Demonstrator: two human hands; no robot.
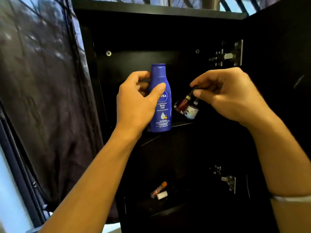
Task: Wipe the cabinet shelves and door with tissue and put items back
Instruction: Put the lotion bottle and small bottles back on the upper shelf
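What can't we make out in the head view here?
- Lotion bottle: left side and part of the logo covered by the left hand; small print blurred.
- Two nail polish bottles: caps hidden in the right hand; labels too blurred to read.
- Two small tubes on the lower shelf: too small and dim to identify.
- Cabinet interior: black on black, shelf edges and any dirt barely visible.
- Tissue: none visible.
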